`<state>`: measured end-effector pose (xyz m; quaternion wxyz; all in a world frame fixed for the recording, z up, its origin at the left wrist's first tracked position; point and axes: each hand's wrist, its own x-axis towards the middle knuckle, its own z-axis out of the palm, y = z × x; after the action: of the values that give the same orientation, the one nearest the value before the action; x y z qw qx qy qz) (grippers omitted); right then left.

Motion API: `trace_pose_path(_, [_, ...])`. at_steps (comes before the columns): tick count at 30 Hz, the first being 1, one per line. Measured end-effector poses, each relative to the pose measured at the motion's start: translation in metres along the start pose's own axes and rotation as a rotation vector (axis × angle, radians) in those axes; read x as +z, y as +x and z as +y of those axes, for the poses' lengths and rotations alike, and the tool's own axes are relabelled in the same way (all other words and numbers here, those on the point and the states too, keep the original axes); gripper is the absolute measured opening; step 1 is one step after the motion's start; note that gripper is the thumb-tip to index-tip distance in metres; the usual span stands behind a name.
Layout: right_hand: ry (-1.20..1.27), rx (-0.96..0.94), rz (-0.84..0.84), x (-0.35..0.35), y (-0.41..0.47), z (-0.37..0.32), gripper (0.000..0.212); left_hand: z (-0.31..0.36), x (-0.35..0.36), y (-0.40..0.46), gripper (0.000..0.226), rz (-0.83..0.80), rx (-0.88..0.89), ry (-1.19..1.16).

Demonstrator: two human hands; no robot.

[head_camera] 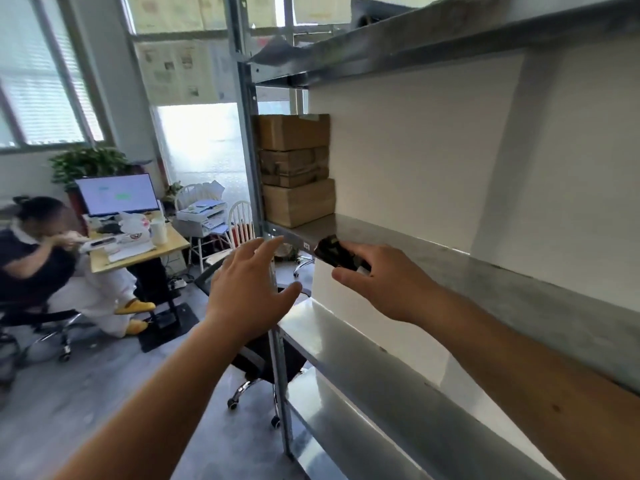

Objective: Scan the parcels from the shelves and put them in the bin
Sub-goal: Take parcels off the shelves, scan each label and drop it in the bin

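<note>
Three brown cardboard parcels [294, 169] are stacked at the far left end of a grey metal shelf [450, 268]. My right hand [381, 282] holds a black handheld scanner [337, 253] just in front of the shelf edge, its head pointing toward the stack. My left hand [249, 289] is raised with fingers spread and empty, below and to the left of the parcels, near the shelf's upright post [247, 133]. No bin is in view.
Lower shelves [346, 341] run below my arms, and an upper shelf [415, 36] carries grey bags. A black office chair [256, 362] stands beside the rack. A person sits at a desk [138, 251] with a monitor at the left.
</note>
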<state>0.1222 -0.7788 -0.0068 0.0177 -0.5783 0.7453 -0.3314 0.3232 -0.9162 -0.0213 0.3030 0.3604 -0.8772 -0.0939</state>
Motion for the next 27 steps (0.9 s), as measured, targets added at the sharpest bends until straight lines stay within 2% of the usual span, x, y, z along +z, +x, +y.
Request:
trace_pose_path(3, [0.002,-0.007,-0.005,0.005,0.038,-0.005,0.075,-0.016,-0.003,0.031,0.085,0.027,0.002,-0.013])
trace_pose_path(14, [-0.047,0.022,0.101,0.022,0.166,-0.021,0.052,-0.088,-0.007,0.178,0.085,0.074,0.157,-0.019])
trace_pose_path(18, [-0.086,0.083,0.171,0.026,0.213,-0.025,0.057,-0.102,-0.011,0.246,0.084,0.079,0.273,-0.076])
trace_pose_path(27, [-0.098,0.192,0.294,0.028,0.281,-0.030,0.046,-0.115,-0.020,0.365,0.086,0.051,0.509,-0.183])
